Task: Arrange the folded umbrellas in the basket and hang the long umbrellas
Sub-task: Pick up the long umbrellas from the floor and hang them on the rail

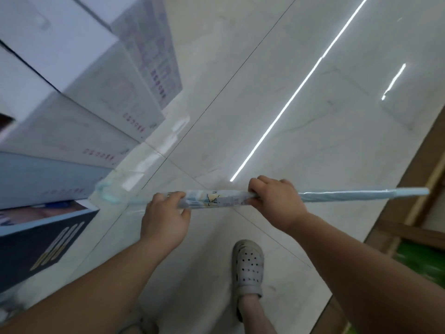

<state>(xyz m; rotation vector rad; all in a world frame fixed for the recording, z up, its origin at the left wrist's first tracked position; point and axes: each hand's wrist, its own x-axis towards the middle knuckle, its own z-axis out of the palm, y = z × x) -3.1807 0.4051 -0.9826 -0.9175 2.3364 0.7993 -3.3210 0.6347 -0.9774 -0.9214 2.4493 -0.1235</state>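
Over the glossy tiled floor [313,104], between the stacked boxes [72,92] on your left and the wooden frame [421,165] on your right, you hold the long pale-blue umbrella [349,195] level across your body, clear of the ground. Your left hand [165,218] curls round it near the crook and your right hand [277,201] grips mid-shaft. Its clear wrapper [231,200] looks slick (a loose hold could let it slide). Turn carelessly and the curved handle [106,192] may clip the boxes, or the tip [423,191] may strike the frame.
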